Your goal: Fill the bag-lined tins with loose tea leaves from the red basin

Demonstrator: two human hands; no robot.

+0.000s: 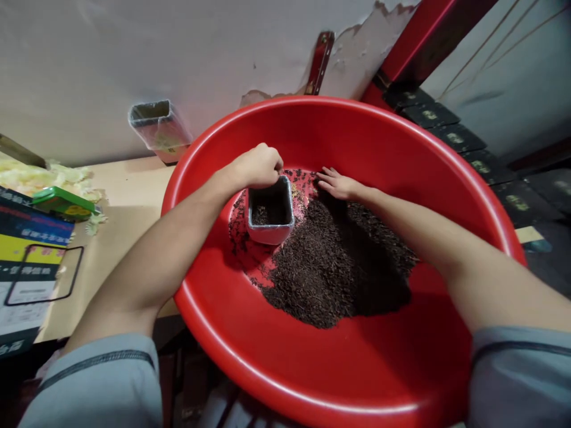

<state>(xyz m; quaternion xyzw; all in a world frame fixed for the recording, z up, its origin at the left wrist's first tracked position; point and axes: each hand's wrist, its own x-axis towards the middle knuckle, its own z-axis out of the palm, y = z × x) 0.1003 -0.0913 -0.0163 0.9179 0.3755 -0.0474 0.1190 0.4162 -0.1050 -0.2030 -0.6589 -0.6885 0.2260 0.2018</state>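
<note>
A big red plastic basin (357,137) fills the middle of the view and holds a heap of dark loose tea leaves (339,267). My left hand (259,166) is closed on the far rim of a small square tin (270,215) that stands in the basin beside the heap, with a little tea inside it. My right hand (339,184) lies flat on the far edge of the heap, fingers stretched out and pointing left toward the tin.
A second square tin (158,128) wrapped in clear film lies on its side by the wall at the back left. A green lid (62,202) and printed cartons (31,261) sit on the table at left. Dark boxes (464,142) are stacked at right.
</note>
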